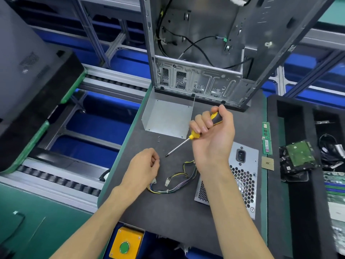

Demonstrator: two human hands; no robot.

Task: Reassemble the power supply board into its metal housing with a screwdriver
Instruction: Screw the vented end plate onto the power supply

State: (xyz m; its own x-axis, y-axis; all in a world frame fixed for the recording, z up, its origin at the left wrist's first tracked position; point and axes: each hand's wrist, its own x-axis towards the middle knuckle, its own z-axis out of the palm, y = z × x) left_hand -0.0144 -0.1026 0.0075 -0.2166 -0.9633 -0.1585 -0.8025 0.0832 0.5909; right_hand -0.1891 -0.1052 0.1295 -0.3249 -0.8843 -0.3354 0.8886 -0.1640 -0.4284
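2 hands over a dark grey desk [168, 217]. Right hand [211, 135]: fingers wrapped round the yellow-and-black handle of a screwdriver [194, 134], shaft angled down-left, tip just beside the left fingertips. Left hand [144, 165]: fingers curled together at the tips; whether they pinch anything cannot be told. Power supply housing [244, 176], perforated metal with a mains socket, lies under the right forearm, its wire bundle [175, 181] trailing left between the arms. Bent metal cover [168, 116] stands behind, against an open computer case [201, 53]. 2 small screws [158, 138] lie near the cover.
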